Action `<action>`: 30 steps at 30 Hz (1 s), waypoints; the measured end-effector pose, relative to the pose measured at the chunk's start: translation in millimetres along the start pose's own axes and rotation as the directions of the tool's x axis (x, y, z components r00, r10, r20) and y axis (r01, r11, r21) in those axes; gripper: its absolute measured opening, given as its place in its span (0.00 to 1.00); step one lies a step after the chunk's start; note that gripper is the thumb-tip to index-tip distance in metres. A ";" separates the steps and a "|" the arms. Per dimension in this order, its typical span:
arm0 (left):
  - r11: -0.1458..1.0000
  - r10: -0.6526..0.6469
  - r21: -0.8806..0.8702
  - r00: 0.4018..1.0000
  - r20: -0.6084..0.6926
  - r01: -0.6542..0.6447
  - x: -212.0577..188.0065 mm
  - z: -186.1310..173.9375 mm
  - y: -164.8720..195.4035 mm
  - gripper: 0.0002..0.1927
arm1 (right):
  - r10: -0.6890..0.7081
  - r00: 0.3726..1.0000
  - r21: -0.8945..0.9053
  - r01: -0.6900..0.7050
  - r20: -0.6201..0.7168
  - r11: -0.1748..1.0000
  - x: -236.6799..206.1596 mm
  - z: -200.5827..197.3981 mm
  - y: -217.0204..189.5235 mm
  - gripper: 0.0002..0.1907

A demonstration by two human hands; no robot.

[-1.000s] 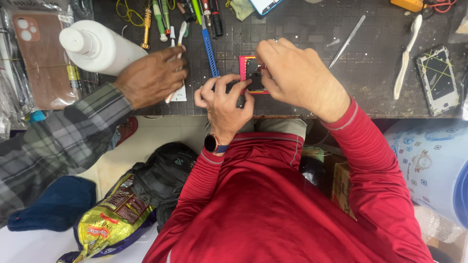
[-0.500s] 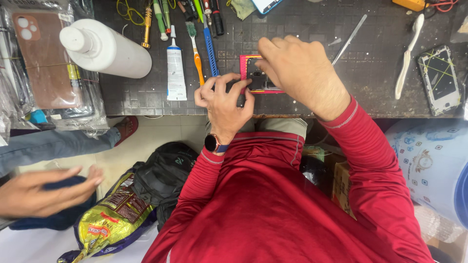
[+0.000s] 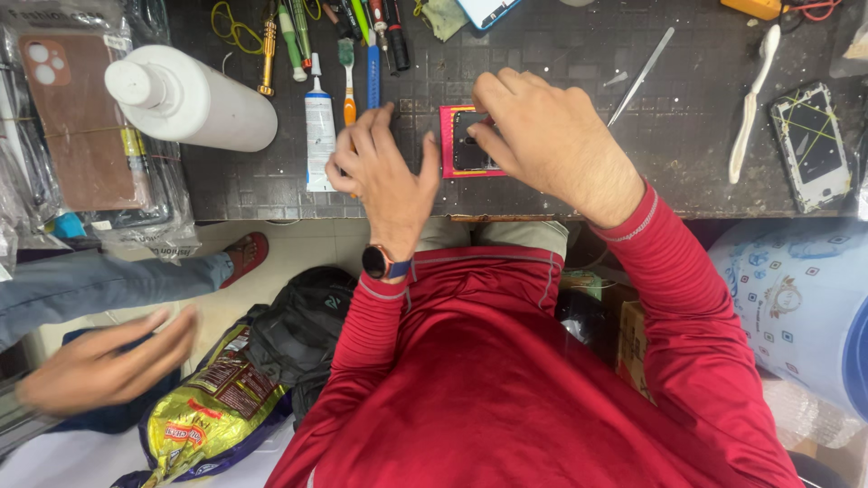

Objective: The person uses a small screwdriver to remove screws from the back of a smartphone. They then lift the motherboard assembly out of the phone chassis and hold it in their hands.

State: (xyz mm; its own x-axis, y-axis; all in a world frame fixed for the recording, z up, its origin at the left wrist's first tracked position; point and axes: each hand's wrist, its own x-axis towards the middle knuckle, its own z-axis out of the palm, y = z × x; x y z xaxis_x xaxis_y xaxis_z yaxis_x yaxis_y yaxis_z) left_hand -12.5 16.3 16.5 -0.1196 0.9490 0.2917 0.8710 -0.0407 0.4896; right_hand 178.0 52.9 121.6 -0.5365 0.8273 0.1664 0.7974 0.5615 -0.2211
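- Since half a second ago the left hand [image 3: 384, 176] has lifted off the phone [image 3: 466, 142] and drawn to the left; its fingers are now spread, its grip apart and holding nothing.
- It hovers above the bench [image 3: 542, 190], over the lower end of the toothbrush [image 3: 348, 81] and just beside the white tube [image 3: 318, 131].
- The right hand [image 3: 551, 140] has stayed on the phone: its fingertips [image 3: 479, 136] press on the dark screen, grip together on the phone's right edge.
- The phone, in a pink case, lies flat on the bench near the front edge, between the two hands.
- A smartwatch [image 3: 380, 262] sits on the left wrist; both arms wear red sleeves.
- To the left on the bench lies a white bottle [image 3: 194, 99] on its side, and beyond it a brown phone cover [image 3: 81, 117] in clear wrap.
- Screwdrivers [image 3: 389, 32] lie at the back of the bench; tweezers [image 3: 640, 74] lie to the right of the right hand.
- Further right are a white spudger [image 3: 752, 99] and a cracked phone [image 3: 814, 145].
- Another person's hand [image 3: 104, 366] is blurred at lower left, well apart from the bench, above a yellow bag [image 3: 203, 416] and near a black backpack [image 3: 303, 325].
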 end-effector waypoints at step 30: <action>0.966 0.180 -0.161 0.974 -0.135 -0.200 -15.9 2.3 2.8 0.23 | -0.024 0.996 0.076 0.030 -0.083 0.997 -5.1 1.4 4.0 0.09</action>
State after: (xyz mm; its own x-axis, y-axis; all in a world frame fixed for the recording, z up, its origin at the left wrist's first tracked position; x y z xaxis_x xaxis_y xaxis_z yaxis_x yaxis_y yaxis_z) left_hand -7.1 1.8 11.4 -0.0245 0.8752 0.4831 0.7888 -0.2799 0.5472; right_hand 183.6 51.0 118.6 -0.5308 0.8096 0.2505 0.7574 0.5858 -0.2883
